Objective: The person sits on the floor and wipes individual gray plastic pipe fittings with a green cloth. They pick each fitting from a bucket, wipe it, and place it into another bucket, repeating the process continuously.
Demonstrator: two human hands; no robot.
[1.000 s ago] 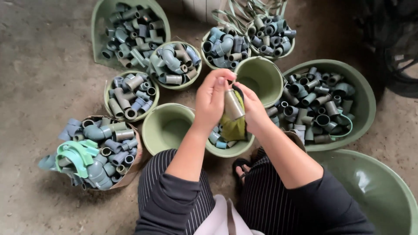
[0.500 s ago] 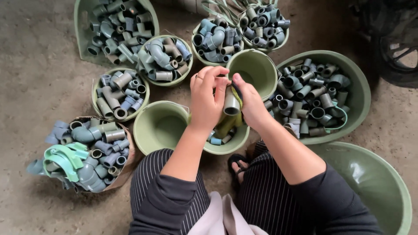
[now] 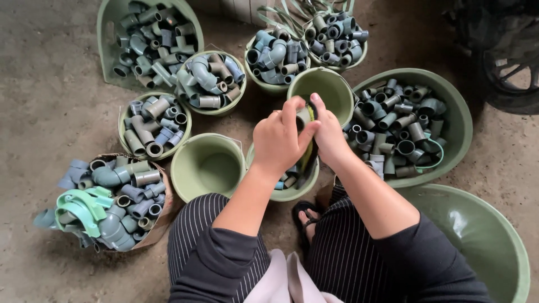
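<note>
Head view: a grey pipe fitting [image 3: 304,116] is gripped by left hand [image 3: 279,140] and right hand [image 3: 327,136].
Several tubs are filled with sorted fittings; two green bowls [image 3: 185,168] are seen empty.

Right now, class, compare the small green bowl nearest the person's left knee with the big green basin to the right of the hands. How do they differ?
The small green bowl is empty; the big green basin holds many grey and blue pipe fittings. The bowl is far narrower than the basin. The bowl lies left of the hands, the basin right. Both are round, pale green and stand on the dirt floor.
</note>
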